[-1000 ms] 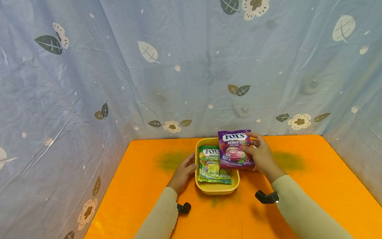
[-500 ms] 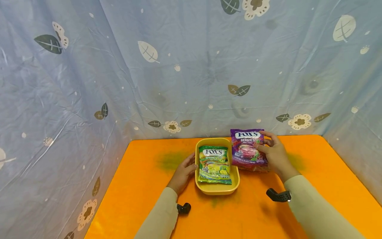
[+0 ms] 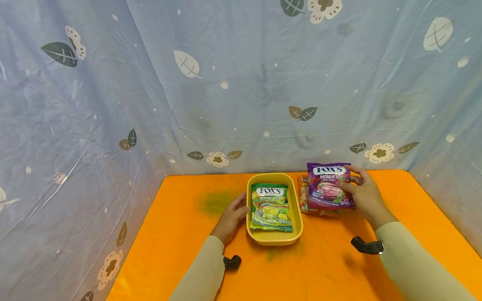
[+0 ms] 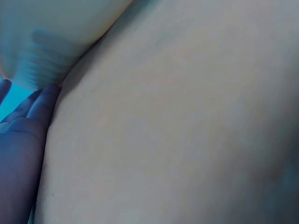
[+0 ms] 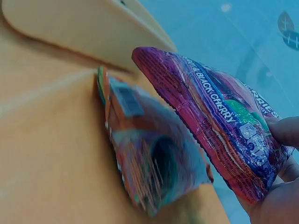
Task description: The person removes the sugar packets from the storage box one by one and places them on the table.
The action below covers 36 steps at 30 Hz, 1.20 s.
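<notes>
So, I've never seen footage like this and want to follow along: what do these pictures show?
There is no machine, just a person's two bare hands. The wide picture comes from a head-worn camera looking forward and down; the other two come from wrist cameras, the left one mostly a blurred close-up. On the orange table stands a yellow tray with a green Spring Tea packet inside. An orange packet lies to its right. The left hand touches the tray's side. The right hand holds a purple Berries packet, raised off the table and partly hiding the orange one in the head view.
</notes>
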### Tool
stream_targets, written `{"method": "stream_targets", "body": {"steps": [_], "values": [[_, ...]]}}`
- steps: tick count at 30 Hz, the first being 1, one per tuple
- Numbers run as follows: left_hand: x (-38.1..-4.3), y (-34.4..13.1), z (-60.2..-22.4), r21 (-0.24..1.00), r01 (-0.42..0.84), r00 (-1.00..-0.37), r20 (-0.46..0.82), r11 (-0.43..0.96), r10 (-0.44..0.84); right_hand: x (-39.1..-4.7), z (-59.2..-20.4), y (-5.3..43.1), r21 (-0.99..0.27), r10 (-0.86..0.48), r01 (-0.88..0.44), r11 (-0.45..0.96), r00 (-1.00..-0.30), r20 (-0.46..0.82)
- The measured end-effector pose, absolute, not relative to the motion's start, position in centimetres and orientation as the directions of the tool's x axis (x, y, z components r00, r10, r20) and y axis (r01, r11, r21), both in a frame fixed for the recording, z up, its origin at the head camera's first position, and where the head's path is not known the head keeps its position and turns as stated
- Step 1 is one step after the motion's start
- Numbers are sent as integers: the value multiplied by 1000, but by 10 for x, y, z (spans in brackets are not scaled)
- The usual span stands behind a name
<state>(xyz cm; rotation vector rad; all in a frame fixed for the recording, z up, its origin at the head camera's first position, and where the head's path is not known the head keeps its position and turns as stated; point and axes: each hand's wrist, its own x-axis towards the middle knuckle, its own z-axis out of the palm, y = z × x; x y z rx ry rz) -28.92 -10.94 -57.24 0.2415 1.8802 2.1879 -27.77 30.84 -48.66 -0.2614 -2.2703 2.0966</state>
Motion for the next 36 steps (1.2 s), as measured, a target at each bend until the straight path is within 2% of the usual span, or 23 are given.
{"method": "stream_targets", "body": {"steps": [4, 13, 23, 36], "values": [[-288, -110, -572, 988, -78, -956, -35, -136, 290, -274, -489, 320, -987, 160, 110, 117, -983, -91], [-288, -111, -573, 988, -77, -956, -35, -134, 291, -271, -495, 340, -985, 172, 142, 97, -977, -124], [-288, -111, -572, 984, -83, -955, -34, -156, 294, -266, -500, 356, -976, 181, 126, 178, -979, -93], [-288, -111, -572, 985, -84, -955, -37, -148, 296, -262, -508, 381, -938, 189, 182, 295, -973, -130]]}}
